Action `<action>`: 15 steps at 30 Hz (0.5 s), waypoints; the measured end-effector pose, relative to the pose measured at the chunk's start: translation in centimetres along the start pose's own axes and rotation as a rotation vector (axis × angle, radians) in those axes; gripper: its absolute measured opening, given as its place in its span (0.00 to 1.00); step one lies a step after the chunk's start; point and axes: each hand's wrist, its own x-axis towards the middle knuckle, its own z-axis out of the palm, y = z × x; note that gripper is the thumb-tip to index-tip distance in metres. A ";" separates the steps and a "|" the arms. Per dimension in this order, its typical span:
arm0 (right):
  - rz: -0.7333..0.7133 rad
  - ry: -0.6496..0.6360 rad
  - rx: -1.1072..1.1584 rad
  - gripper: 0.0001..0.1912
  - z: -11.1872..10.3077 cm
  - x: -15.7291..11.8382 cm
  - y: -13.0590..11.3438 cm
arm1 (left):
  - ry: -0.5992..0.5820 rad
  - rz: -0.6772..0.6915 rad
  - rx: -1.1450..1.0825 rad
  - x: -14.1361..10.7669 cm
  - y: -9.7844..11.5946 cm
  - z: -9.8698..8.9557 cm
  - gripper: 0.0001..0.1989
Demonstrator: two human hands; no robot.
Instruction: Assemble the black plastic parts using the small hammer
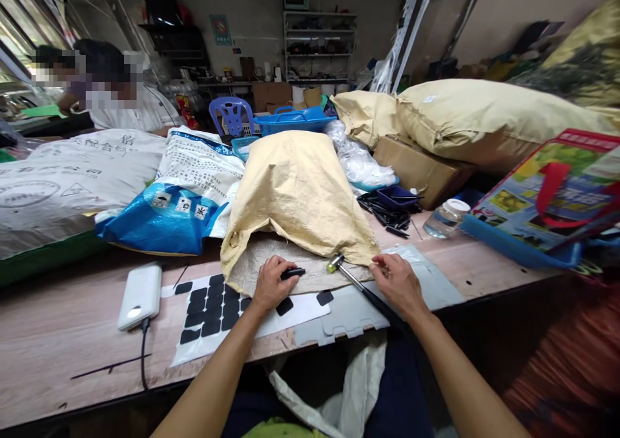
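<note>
My left hand (275, 285) is closed around a small black, rod-shaped piece (293, 272) at the mouth of a yellow woven sack (295, 186). The sack lies on the table with its opening towards me, its pale lining (259, 257) showing. At the opening's right corner, the fingers of my right hand (398, 281) pinch the sack's edge. Between my hands, a small hammer (335, 263) with a yellow-green face rests its head on the sack's lip. Its dark handle runs down under my right wrist. What the sack contains is hidden.
A sheet of black square pads (211, 309) and a white power bank (140, 296) lie left. Black pieces (385, 215), a jar (445, 218) and a blue tray (523, 238) stand right. A blue-white bag (188, 192) adjoins the sack. Two people sit back left.
</note>
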 end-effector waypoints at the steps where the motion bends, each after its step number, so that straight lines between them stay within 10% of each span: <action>1: -0.025 0.002 0.012 0.09 -0.2 -0.8 -0.7 | -0.005 -0.007 -0.003 0.0 -0.1 0.0 0.13; 15: 0.020 -0.211 -0.001 0.07 0.7 -4.4 -6.3 | -0.090 -0.048 0.022 0.1 0.7 -0.6 0.10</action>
